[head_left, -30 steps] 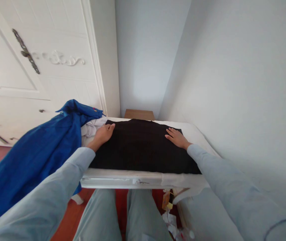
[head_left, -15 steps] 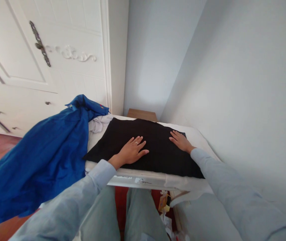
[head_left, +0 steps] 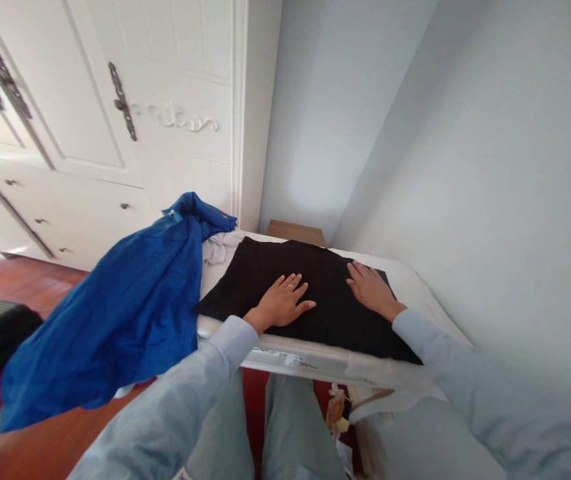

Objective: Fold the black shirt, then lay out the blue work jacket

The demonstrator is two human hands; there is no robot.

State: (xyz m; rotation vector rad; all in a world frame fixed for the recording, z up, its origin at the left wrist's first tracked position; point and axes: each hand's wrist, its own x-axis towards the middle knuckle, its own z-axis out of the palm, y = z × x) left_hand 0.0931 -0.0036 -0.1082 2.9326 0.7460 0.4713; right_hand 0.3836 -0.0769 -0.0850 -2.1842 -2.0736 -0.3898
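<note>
A black cloth lies flat on a white tabletop. My left hand rests palm down on the cloth near its middle, fingers spread, a ring on one finger. My right hand lies flat on the cloth's right part, fingers stretched toward the far edge. Neither hand holds anything. Both arms wear pale blue sleeves.
A blue garment hangs over the table's left end, with white cloth under it. A white wardrobe with metal handles stands at the left. A wall runs close along the right. Crumpled paper lies on the red floor below.
My left hand has slid from the cloth's far left corner to its middle. The right hand has barely moved. The view has swung left, showing more of the wardrobe.
</note>
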